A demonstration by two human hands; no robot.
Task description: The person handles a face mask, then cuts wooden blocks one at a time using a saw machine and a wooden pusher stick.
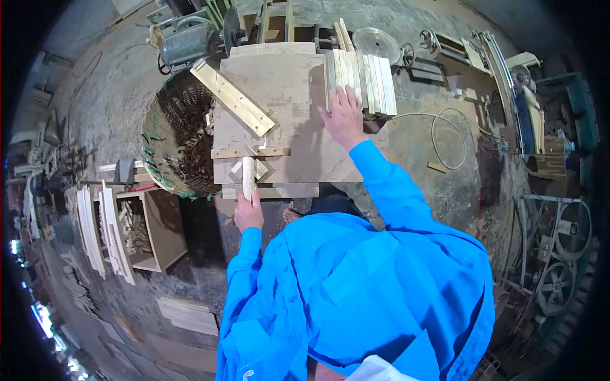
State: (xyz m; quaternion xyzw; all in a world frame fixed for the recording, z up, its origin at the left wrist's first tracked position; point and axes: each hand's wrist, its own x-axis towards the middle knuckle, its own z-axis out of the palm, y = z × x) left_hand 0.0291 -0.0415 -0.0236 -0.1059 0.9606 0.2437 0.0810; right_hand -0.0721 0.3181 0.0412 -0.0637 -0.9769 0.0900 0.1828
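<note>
My left hand [248, 213] is closed round the near end of a pale wooden stick [248, 176] at the front edge of a worn work table [292, 95]. The stick's far end meets a narrow wooden strip [276, 152] lying across the table, where a thin pointed piece sticks up. Under the stick sits a small wooden piece [261, 169], set at an angle. My right hand [345, 120] rests with fingers spread on the near end of a row of wooden slats [379, 82] at the table's right side. What lies under those fingers is partly hidden.
A plank with holes [234, 98] lies diagonally over the table's left edge, beside a woven basket [159, 133] of dark scraps. Further left stands an open wooden box [168, 222] with slats leaning on it. Behind the table is a green motor [187, 44]; a hose [434, 130] loops on the floor.
</note>
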